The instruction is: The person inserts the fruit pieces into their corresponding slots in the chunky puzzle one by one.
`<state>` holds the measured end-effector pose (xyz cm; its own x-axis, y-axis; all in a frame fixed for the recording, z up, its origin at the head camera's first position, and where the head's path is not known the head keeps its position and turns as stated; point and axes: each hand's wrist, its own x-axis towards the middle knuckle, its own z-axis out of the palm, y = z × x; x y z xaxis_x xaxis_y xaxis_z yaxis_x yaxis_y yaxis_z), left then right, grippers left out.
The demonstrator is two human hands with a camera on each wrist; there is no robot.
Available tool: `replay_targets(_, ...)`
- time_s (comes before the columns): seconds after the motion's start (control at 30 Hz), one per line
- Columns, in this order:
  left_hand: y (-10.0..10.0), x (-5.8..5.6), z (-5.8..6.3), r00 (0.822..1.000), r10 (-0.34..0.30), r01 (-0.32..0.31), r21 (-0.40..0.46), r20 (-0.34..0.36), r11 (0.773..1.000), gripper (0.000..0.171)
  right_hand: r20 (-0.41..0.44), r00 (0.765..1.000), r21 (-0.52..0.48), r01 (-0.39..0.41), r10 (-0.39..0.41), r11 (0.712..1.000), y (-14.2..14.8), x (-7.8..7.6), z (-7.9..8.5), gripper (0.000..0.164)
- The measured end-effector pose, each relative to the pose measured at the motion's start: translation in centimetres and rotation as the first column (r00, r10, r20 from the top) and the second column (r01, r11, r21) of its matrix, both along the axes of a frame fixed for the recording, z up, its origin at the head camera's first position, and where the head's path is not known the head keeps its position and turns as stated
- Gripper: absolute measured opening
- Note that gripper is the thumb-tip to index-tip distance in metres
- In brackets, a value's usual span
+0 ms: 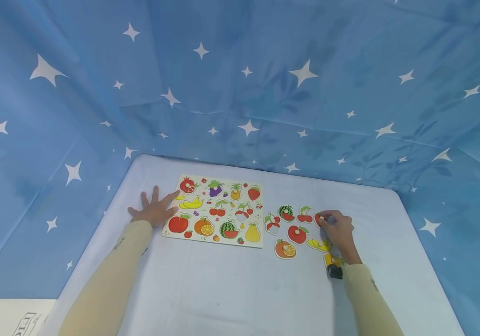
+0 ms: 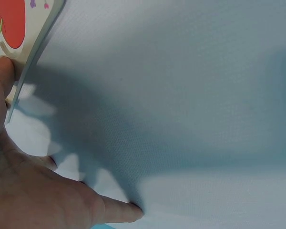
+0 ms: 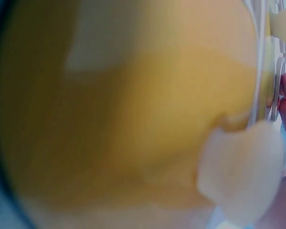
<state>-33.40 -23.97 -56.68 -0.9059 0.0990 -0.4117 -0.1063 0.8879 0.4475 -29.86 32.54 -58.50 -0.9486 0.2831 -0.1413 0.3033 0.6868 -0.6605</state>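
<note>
Head view shows our left hand (image 1: 154, 211) spread flat, fingers straight, steadying the puzzle board (image 1: 216, 211) on the table (image 1: 231, 289), while our right hand (image 1: 337, 228) pinches the strawberry piece (image 1: 318, 218) among loose pieces beside it.

The near half of the pale blue cloth-covered bench (image 1: 223, 289) lies bare between the two sleeved forearms, a wide lane for hands to cross. Toward the back, the flat cream wooden fruit puzzle board (image 1: 214, 211) takes the left-centre. Just to its right, loose fruit-shaped wooden pieces with small knobs (image 1: 292, 233) lie scattered close together, with only narrow gaps among them. A thin strip of bare cloth separates board and pieces. The star-printed blue fabric backdrop (image 1: 265, 93) closes in the back and both sides. The right rear corner of the bench stays open.
</note>
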Motion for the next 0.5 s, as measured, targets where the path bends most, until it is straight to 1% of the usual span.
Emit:
replay_targets(0.17,0.1,0.2,0.1,1.0,-0.006,0.006,0.003,-0.009,1.0,0.074,-0.002,1.0,0.004,-0.01,0.01,1.0,0.0,-0.1,0.3,0.029)
replay_targets(0.33,0.1,0.4,0.4,1.0,-0.006,0.006,0.008,-0.004,1.0,0.075,0.012,1.0,0.013,0.002,-0.002,1.0,0.0,-0.3,0.9,0.027)
replay_targets(0.5,0.3,0.5,0.7,1.0,-0.01,0.01,-0.005,-0.01,1.0,0.075,-0.014,1.0,0.027,0.006,-0.005,1.0,-0.3,-0.6,1.7,0.025)
